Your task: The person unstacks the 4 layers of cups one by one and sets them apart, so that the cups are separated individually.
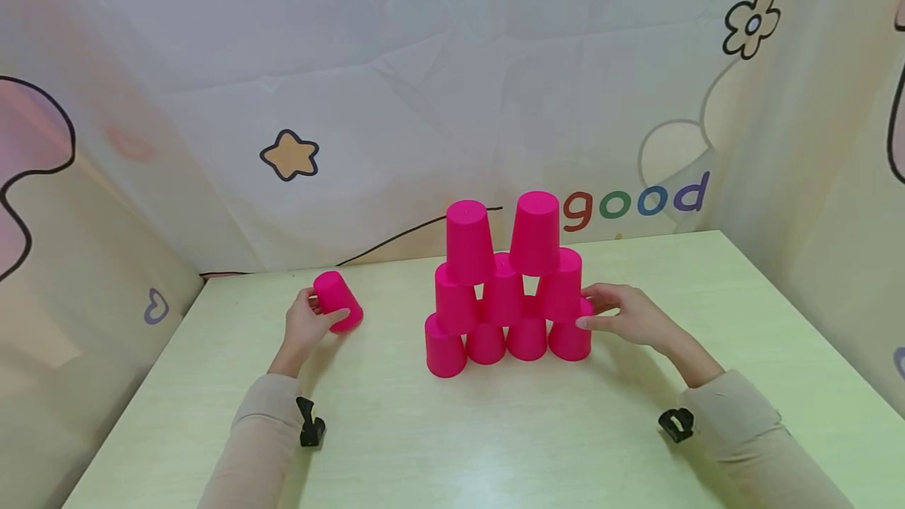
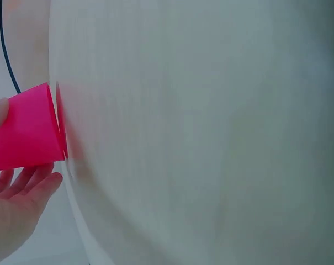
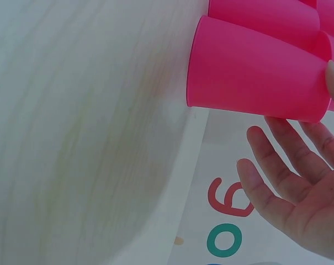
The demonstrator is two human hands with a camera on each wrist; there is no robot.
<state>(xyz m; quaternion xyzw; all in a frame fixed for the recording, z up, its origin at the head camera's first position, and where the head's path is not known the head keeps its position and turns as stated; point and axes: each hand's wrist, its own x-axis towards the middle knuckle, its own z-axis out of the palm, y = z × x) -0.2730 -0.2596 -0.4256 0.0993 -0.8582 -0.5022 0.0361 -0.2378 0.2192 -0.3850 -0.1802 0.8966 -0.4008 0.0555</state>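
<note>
Upside-down pink cups (image 1: 485, 342) stand stacked in a pyramid right of the table's middle: several at the bottom, three above, two on top. Away to the left, my left hand (image 1: 304, 328) grips another pink cup (image 1: 338, 303), which leans in the head view. Its rim is close to the tabletop in the left wrist view; whether it touches cannot be told. My right hand (image 1: 632, 316) is at the rightmost bottom cup (image 3: 255, 72), thumb on one side and fingers on the other near its narrow end. Two outer fingers (image 3: 266, 190) spread away from that cup.
The pale table (image 1: 452, 438) ends at a printed cloth backdrop (image 1: 396, 100), with more cloth along both sides. Black clip-like devices (image 1: 311, 422) sit at both cuffs. The pyramid stands between the two hands.
</note>
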